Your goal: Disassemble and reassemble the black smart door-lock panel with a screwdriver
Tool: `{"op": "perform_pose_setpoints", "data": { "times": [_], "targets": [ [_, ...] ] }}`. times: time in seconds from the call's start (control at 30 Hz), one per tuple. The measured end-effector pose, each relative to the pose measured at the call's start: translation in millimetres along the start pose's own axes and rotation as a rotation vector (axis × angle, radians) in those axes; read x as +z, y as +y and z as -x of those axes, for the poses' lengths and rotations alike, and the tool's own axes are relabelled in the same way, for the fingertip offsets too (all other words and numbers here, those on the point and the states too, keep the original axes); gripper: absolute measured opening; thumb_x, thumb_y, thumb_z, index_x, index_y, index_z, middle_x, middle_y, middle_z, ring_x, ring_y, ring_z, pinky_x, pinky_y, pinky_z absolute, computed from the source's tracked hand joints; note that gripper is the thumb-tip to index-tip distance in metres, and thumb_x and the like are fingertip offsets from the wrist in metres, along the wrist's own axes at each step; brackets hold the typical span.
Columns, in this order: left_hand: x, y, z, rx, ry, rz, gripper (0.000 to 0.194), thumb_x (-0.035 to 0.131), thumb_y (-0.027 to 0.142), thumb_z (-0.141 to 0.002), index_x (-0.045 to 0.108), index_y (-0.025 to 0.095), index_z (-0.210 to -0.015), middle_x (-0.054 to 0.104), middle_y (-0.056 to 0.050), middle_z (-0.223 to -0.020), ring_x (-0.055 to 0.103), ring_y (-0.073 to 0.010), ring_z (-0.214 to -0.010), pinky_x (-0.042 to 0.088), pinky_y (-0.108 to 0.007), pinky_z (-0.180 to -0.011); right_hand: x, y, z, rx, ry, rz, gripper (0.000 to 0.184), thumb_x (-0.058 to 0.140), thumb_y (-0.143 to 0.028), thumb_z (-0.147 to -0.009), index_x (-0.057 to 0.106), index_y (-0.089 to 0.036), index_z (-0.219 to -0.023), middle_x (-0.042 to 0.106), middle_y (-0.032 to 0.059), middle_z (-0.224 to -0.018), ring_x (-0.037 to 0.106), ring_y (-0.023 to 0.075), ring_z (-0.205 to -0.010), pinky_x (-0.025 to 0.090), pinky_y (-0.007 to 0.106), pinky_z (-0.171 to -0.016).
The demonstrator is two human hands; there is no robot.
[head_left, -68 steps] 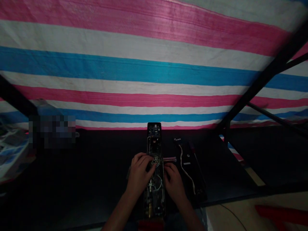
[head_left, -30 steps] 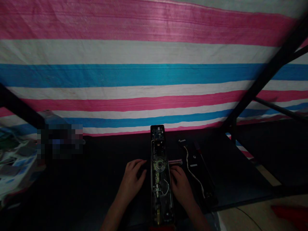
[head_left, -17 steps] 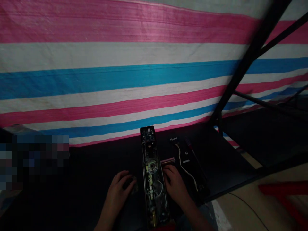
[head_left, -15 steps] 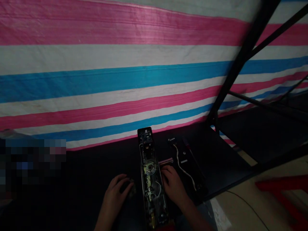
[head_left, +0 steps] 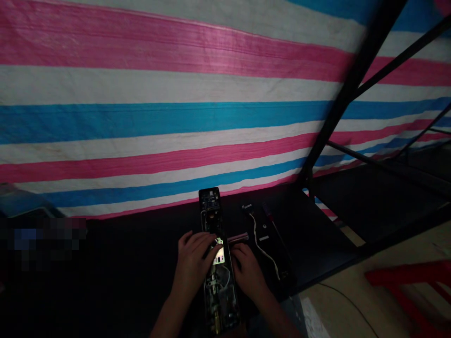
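While our left hand (head_left: pixel 193 263) lies across the long opened lock body (head_left: pixel 217 263), its fingertips pinch a small pale metal plate (head_left: pixel 219 254) down onto the round mechanism near the middle of the housing, so the piece sits flat where it belongs. Our right hand (head_left: pixel 247 274) rests against the body's right flank with fingers curled loosely, holding nothing that we can make out, apparently to keep the housing from sliding.

This lock body lies lengthwise on the dark surface (head_left: pixel 134 253), its far end pointing at the striped tarp (head_left: pixel 176 117). Just right of it lie a pinkish spindle (head_left: pixel 238 237), a black cover panel (head_left: pixel 269 244) with a white cable (head_left: pixel 262 249) trailing over it, and a screwdriver (head_left: pixel 273 224). Rightward room is therefore tight, and the surface's edge runs close beyond the panel; leftward the surface gives us far more space.
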State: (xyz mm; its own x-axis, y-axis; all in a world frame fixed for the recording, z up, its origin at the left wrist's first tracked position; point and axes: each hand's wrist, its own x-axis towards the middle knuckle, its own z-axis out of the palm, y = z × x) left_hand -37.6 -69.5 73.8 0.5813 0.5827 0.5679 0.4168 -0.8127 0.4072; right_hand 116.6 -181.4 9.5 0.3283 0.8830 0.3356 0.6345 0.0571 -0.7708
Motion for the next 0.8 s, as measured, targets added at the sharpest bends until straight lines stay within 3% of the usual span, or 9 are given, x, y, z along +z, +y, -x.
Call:
{"op": "perform_pose_setpoints", "data": {
  "times": [0.1,0.27,0.4,0.5,0.63,0.7,0.8],
  "targets": [
    [13.9,1.2,2.5,-0.037,0.036,-0.046,0.014,0.071,0.034,-0.087,0.072,0.028,-0.1,0.08,-0.003,-0.099,0.066,-0.033,-0.107,0.035,-0.059,-0.099,-1.6,-0.4,0.0,0.0,-0.011,0.012,0.031,0.051,0.0,-0.086,0.07,-0.021,-0.1,0.066,0.0073,-0.106,0.061,0.0211,-0.103,0.05,0.036,-0.093],
    [21.8,1.5,13.4,-0.126,0.057,-0.055,0.017,0.077,0.032,-0.081,0.074,0.028,-0.097,0.075,-0.006,-0.113,0.056,-0.0369,-0.119,0.04,-0.057,-0.097,-3.6,-0.8,0.1,0.01,-0.039,-0.025,0.032,0.051,-0.001,-0.086,0.07,-0.022,-0.101,0.066,0.0073,-0.107,0.061,0.0212,-0.105,0.049,0.036,-0.095],
    [24.2,4.8,14.9,-0.203,0.106,-0.018,0.013,0.076,0.029,-0.082,0.074,0.025,-0.094,0.058,-0.012,-0.138,0.046,-0.0376,-0.13,0.041,-0.059,-0.102,-2.1,0.4,0.6,0.031,-0.035,-0.087,0.029,0.05,-0.005,-0.088,0.07,-0.022,-0.099,0.066,0.0076,-0.106,0.062,0.021,-0.103,0.05,0.036,-0.094],
    [28.8,10.2,14.0,-0.289,0.098,0.052,0.01,0.072,0.029,-0.084,0.072,0.024,-0.093,0.048,-0.013,-0.147,0.042,-0.0378,-0.135,0.039,-0.061,-0.106,-3.6,2.4,-4.2,0.039,0.048,-0.143,0.028,0.047,-0.009,-0.09,0.07,-0.022,-0.099,0.067,0.0069,-0.104,0.064,0.0193,-0.099,0.051,0.033,-0.091],
    [38.3,19.0,25.1,-0.459,0.11,0.273,0.022,0.066,0.031,-0.088,0.066,0.021,-0.107,0.025,-0.013,-0.162,0.034,-0.0365,-0.144,0.036,-0.057,-0.112,-18.4,6.8,-35.0,0.028,0.156,0.024,0.025,0.044,-0.014,-0.094,0.068,-0.019,-0.1,0.068,0.0073,-0.101,0.065,0.0185,-0.097,0.051,0.031,-0.089],
    [41.2,22.6,39.2,-0.555,0.104,0.449,0.044,0.063,0.036,-0.089,0.055,0.022,-0.129,0.032,-0.016,-0.159,0.037,-0.0351,-0.144,0.037,-0.055,-0.112,-28.6,10.6,-62.0,0.101,0.114,0.284,0.026,0.042,-0.015,-0.095,0.066,-0.017,-0.104,0.067,0.0089,-0.104,0.064,0.0181,-0.099,0.05,0.029,-0.09],
    [39.8,26.4,64.3,-0.664,0.031,0.727,0.062,0.059,0.041,-0.091,0.036,0.024,-0.145,0.051,-0.013,-0.147,0.051,-0.0309,-0.134,0.042,-0.05,-0.111,-37.4,19.9,-105.5,0.158,0.075,0.4,0.026,0.048,-0.017,-0.094,0.065,-0.013,-0.114,0.064,0.0144,-0.113,0.06,0.0231,-0.108,0.045,0.035,-0.098]
  ]
}}
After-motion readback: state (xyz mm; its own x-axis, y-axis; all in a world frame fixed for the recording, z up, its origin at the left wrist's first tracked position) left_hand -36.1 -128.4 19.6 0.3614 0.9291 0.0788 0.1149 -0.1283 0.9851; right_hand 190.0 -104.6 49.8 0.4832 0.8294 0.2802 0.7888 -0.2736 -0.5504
